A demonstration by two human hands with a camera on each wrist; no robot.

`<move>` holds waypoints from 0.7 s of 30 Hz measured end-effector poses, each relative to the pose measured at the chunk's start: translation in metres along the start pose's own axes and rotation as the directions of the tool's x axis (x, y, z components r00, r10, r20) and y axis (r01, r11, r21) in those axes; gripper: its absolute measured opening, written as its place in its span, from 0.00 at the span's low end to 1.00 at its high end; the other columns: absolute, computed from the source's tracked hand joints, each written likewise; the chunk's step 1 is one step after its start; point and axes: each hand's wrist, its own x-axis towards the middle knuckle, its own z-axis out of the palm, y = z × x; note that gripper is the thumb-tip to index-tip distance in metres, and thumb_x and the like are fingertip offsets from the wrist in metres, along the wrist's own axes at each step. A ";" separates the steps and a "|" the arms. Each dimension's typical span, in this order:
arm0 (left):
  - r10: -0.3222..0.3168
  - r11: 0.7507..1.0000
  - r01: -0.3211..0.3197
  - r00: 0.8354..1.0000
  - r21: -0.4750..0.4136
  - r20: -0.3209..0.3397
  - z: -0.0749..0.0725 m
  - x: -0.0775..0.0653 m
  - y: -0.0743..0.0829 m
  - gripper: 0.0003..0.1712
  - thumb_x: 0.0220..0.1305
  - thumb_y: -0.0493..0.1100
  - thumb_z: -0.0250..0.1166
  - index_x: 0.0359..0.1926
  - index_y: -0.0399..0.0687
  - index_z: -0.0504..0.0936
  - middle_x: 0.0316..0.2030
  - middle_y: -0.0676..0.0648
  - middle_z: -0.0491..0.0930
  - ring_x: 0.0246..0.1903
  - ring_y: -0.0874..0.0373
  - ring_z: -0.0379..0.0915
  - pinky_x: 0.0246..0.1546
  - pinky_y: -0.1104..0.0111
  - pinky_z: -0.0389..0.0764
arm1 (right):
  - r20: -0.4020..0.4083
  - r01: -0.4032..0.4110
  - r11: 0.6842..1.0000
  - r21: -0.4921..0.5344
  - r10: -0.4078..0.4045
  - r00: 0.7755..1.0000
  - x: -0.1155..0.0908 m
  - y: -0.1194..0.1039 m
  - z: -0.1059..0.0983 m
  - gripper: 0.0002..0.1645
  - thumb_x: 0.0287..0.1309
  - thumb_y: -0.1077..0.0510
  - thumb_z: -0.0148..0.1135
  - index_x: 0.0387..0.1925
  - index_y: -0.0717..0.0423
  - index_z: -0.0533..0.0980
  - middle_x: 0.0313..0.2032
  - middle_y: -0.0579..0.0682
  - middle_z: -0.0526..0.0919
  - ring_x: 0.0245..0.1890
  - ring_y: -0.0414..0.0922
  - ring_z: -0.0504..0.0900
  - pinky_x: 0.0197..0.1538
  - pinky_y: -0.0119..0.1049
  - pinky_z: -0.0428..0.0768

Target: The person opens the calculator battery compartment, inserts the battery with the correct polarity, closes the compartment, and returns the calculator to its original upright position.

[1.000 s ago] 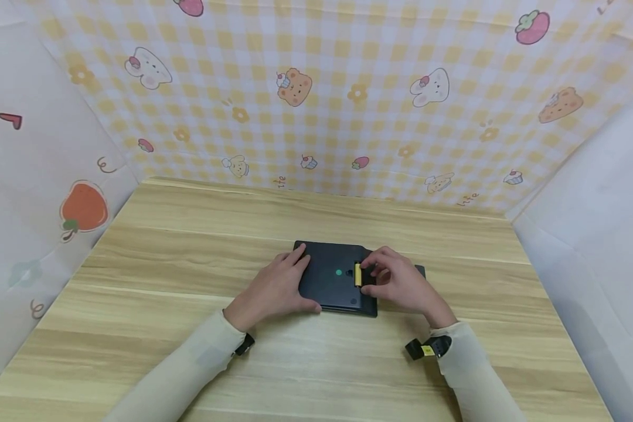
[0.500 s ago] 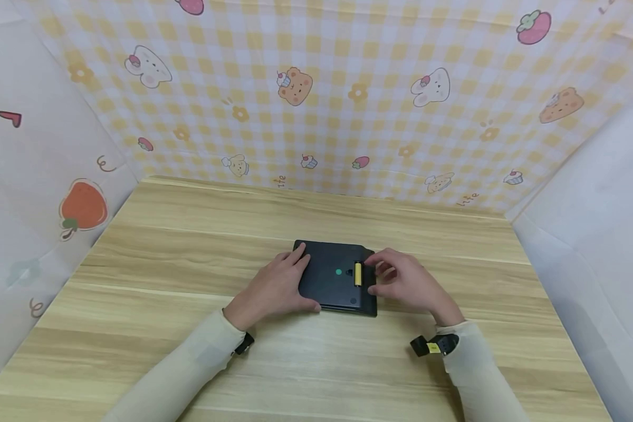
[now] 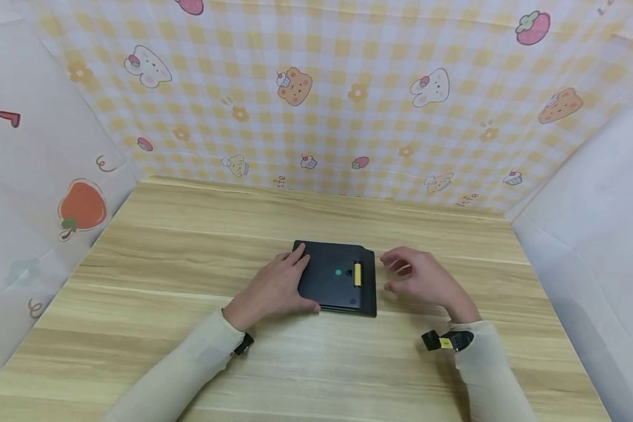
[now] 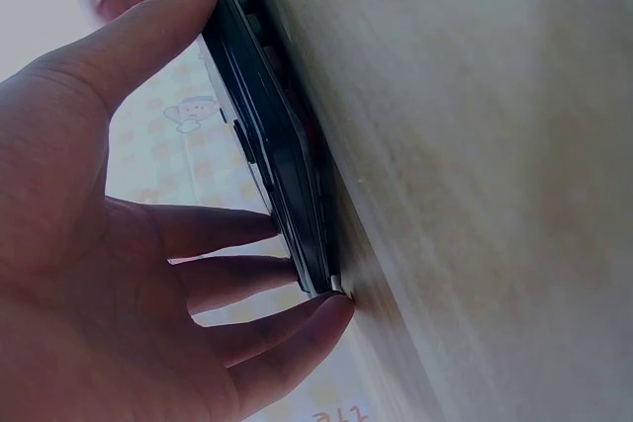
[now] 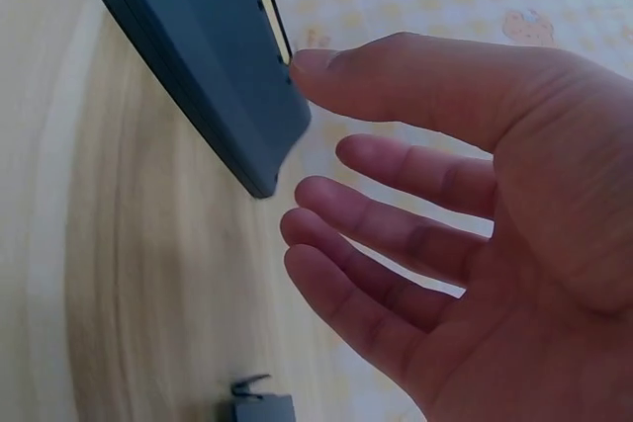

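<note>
A black calculator (image 3: 327, 272) lies face down on the table, its keys showing along the underside in the left wrist view. A yellow battery (image 3: 357, 274) sits in the uncovered slot on its back. My left hand (image 3: 278, 287) holds the calculator's left end, the thumb at the near edge and the fingers at the far side. My right hand (image 3: 427, 278), fingers loosely bent and holding nothing, hovers just right of the calculator. In the right wrist view, a small black clipped piece (image 5: 262, 408), like a battery cover, lies below that hand; the head view hides it.
The wood-grain table (image 3: 190, 223) stretches around the calculator. Behind it hangs a yellow checked cloth (image 3: 327, 117), with white cloth walls (image 3: 601, 234) at both sides. Each wrist carries a black camera strap (image 3: 456, 341).
My right hand has let go of the battery and drawn back to the right, leaving the battery in the slot. The left hand and calculator stay in place.
</note>
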 end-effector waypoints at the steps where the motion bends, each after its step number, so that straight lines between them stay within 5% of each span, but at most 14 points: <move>1: 0.000 1.000 0.000 1.000 -0.001 0.000 0.000 0.000 0.000 0.66 0.58 0.70 0.82 0.82 0.33 0.67 0.85 0.34 0.53 0.79 0.31 0.59 0.73 0.41 0.71 | 0.001 0.001 1.000 -0.006 -0.001 1.000 -0.001 0.001 -0.002 0.32 0.57 0.64 0.83 0.62 0.64 0.83 0.56 0.59 0.87 0.52 0.55 0.87 0.57 0.55 0.87; 21: -0.007 1.000 0.007 1.000 0.010 0.008 0.000 0.000 -0.001 0.66 0.58 0.71 0.82 0.82 0.34 0.67 0.86 0.34 0.53 0.80 0.32 0.59 0.73 0.41 0.72 | -0.006 -0.087 0.996 -0.035 0.087 0.996 -0.016 0.017 -0.032 0.25 0.59 0.67 0.81 0.58 0.62 0.84 0.55 0.58 0.88 0.53 0.57 0.86 0.57 0.58 0.86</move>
